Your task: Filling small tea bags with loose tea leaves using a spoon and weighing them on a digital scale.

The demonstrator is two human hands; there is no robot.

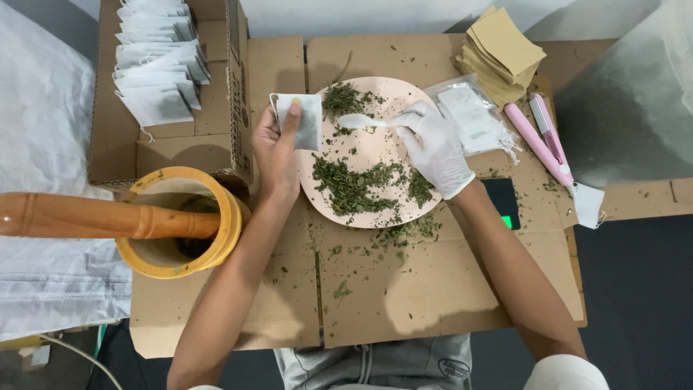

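My bare left hand (276, 152) holds a small white filter sachet (306, 120) upright at the left rim of a round pink plate (375, 152). Dried green leaf pieces (354, 184) lie scattered over the plate. My right hand (435, 148), in a white glove, grips a white plastic spoon (359, 120) whose bowl rests over the plate's upper part, just right of the sachet.
A yellow mortar (180, 220) with a long wooden pestle (86, 215) stands at the left. A cardboard box holds several filled white sachets (155, 61). Brown paper envelopes (502, 54), a clear bag of sachets (473, 115), a pink sealing tool (541, 141) and a small scale (503, 202) lie on the right.
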